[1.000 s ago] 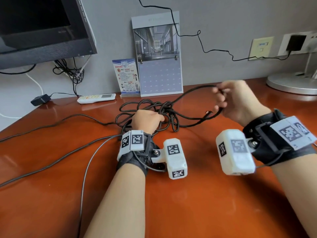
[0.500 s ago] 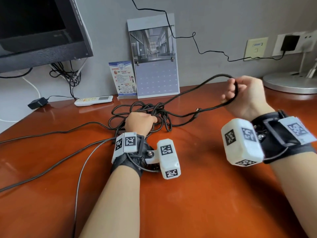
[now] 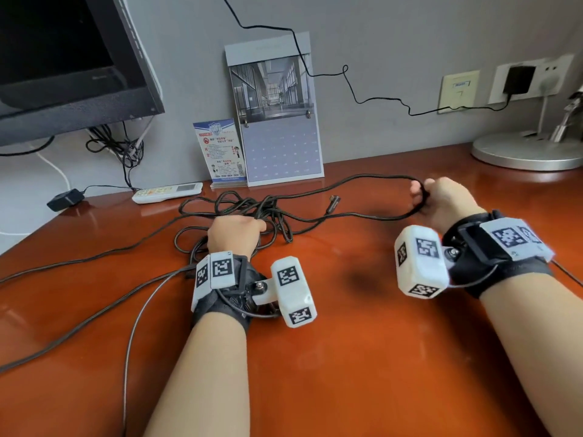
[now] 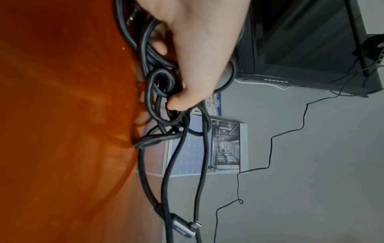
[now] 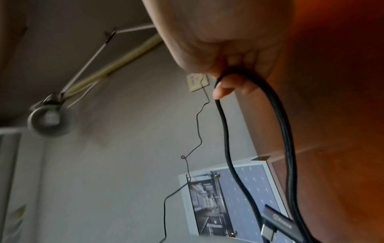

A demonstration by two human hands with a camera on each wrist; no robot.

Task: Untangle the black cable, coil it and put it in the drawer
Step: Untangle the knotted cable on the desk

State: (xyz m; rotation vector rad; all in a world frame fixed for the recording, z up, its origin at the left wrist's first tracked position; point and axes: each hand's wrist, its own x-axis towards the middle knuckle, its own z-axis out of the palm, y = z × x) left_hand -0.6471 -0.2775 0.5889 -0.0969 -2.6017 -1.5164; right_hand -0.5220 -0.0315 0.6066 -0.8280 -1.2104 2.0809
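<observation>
Item: black cable [image 3: 315, 216], braided, knotted in a heap mid-surface [image 3: 362, 357], one connector free beside it | Hands: our left hand [image 3: 235, 234] clenches the knot; our right hand [image 3: 441, 200] grips a drawn-out loop | Method, we judge: pin the knot, draw the loop slowly, feed the connector back through, never yank.
</observation>
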